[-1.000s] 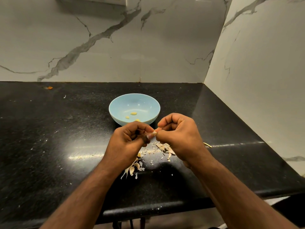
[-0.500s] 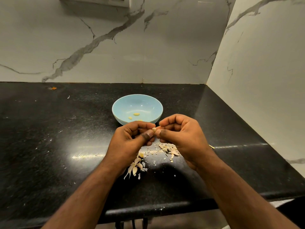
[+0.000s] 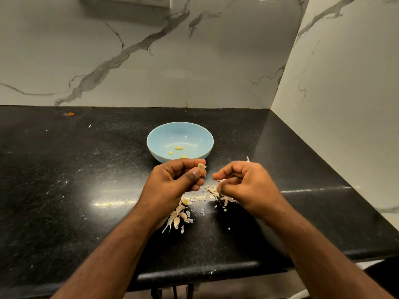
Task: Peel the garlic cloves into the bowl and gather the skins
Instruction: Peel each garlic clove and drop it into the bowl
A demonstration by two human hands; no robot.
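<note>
Peeling was in hand: the left hand (image 3: 172,182) pinched a garlic clove (image 3: 201,167) at frame centre, just below the blue bowl (image 3: 159,134). The right hand (image 3: 244,184), grip curled, appeared to pinch a skin fragment (image 3: 221,180) above the skins (image 3: 216,194) on the table (image 3: 64,169). Judged next: strip remaining skin, then drop the clove into the bowl.

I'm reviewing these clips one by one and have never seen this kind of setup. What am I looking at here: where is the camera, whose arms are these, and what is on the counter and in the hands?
There is no machine. A person wears one wide-angle camera on the head, looking down at their own bare arms, so you see what they see.

The surface is a black countertop in a marble-walled corner. On it stands a light blue bowl with a few peeled cloves inside. Nearer the person lie unpeeled cloves and loose skins.

The left hand pinches a garlic clove between thumb and fingers. The right hand, apart from the left, has curled fingers that seem to pinch a scrap of skin, though that is small and hard to tell.
</note>
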